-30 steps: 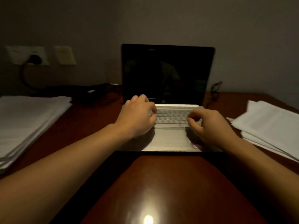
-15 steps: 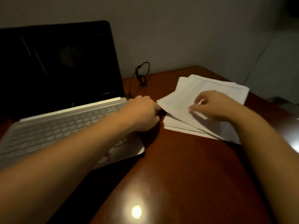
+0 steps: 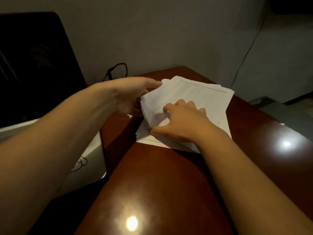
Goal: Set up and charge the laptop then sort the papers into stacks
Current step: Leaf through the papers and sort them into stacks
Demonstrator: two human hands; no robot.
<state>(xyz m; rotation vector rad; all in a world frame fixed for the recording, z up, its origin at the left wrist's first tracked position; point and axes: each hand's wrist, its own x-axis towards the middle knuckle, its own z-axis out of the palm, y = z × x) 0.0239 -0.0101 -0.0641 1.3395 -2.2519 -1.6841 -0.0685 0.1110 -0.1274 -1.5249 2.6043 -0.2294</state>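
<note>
A stack of white papers (image 3: 199, 95) lies on the right part of the brown desk (image 3: 160, 175). My left hand (image 3: 130, 95) holds the stack's left edge, fingers along the far corner and thumb under the near side. My right hand (image 3: 181, 122) rests on top of the sheets with curled fingers and pinches the near left corner of the upper sheets. The upper sheets are lifted off a few lower ones. The open laptop (image 3: 39, 68), its screen dark, stands at the left; my left forearm hides most of its silver base.
A black cable (image 3: 118, 70) loops against the wall behind the desk, right of the laptop. A thin cord (image 3: 245, 53) runs down the wall at right. A grey object (image 3: 288, 112) sits beyond the desk's right edge. Lamp glare spots the desk's surface.
Both hands left the laptop keyboard and went right to the paper stack. My left hand now grips its left edge, my right hand has pinched the corner, and the upper sheets have risen.
</note>
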